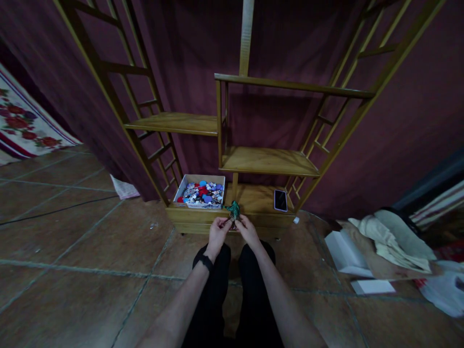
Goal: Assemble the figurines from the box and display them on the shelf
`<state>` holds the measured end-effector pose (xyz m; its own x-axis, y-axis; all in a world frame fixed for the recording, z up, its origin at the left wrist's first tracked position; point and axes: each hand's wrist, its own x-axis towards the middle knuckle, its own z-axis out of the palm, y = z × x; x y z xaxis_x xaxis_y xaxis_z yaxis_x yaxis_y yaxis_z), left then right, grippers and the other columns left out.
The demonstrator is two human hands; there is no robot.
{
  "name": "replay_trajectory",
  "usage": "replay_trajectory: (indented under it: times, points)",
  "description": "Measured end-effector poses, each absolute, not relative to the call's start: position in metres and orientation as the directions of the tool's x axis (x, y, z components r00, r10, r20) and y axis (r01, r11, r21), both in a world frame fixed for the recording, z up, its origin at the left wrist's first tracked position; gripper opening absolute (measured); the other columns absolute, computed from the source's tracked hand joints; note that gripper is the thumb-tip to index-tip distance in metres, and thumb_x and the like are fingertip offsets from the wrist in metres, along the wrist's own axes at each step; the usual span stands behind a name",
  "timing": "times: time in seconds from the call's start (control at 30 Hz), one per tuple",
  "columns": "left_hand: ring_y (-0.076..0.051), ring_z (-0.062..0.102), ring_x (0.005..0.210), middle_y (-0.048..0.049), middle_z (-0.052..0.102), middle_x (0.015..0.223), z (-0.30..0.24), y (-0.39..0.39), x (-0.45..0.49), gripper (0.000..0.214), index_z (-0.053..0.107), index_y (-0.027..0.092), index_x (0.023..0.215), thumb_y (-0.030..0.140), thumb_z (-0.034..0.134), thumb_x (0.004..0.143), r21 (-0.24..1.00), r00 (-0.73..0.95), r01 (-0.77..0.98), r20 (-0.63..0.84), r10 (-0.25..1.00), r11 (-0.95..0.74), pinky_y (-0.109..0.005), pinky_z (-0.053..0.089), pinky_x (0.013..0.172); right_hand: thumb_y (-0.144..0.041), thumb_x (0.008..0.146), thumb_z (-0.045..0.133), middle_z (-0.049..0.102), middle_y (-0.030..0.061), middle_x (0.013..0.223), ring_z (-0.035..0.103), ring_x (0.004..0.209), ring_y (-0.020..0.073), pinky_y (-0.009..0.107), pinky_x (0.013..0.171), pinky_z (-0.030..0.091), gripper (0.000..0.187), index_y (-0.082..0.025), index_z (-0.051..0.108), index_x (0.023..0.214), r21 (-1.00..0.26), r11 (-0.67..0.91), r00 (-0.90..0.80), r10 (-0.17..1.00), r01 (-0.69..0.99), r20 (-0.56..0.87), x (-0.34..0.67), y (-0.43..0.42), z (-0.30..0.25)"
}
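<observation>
A small dark green, shiny, crumpled thing (234, 210) is held up between my two hands, in front of the lowest shelf. Its exact kind is too small to make out. My left hand (218, 231) pinches its lower left side, a black band (206, 262) around the wrist. On the lower right, my right hand (248, 229) grips it with fingers closed. The fingertips hide its bottom part. Just beyond my left hand, an open cardboard box (179, 189) on the lowest shelf holds many small red, blue, purple and white pieces.
A wooden shelf unit (268, 159) stands before me against a dark red curtain (195, 58). A phone (280, 200) lies at the right of its lowest board. White boxes (348, 251), a pale cloth (391, 244) and a plastic bag (444, 290) are on the right.
</observation>
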<state>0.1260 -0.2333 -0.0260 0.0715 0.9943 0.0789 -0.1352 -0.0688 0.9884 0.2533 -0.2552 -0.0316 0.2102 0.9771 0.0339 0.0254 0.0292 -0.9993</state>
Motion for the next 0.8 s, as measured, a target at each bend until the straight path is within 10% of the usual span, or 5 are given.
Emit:
replay_trajectory:
  times: [0.33,0.8]
  points:
    - [-0.016,0.058,0.077,-0.0031,0.061,0.085,-0.014,-0.257,0.134,0.02,0.058,0.02,0.089,0.025,0.06,0.07,0.935,0.189,0.183,0.268,0.945,-0.302,-0.029,0.043,0.074,-0.045,0.071,0.056,0.064,0.0001,0.088,0.058,0.087,0.0173,0.03,0.08,0.044,0.031,-0.022,0.059,0.092,-0.997,-0.026,0.243,0.97,0.066,-0.009,0.254,-0.25,-0.035]
    - [-0.024,0.047,0.11,-0.0095,0.055,0.114,0.006,-0.266,0.13,0.043,0.052,0.022,0.114,0.029,0.061,0.072,0.789,0.26,0.349,0.436,0.862,-0.505,-0.04,0.032,0.096,-0.036,0.065,0.053,0.065,0.0014,0.071,0.059,0.062,0.0149,0.026,0.055,0.049,0.025,-0.018,0.06,0.082,-0.934,-0.111,0.264,0.942,-0.339,-0.208,0.259,-0.258,-0.018]
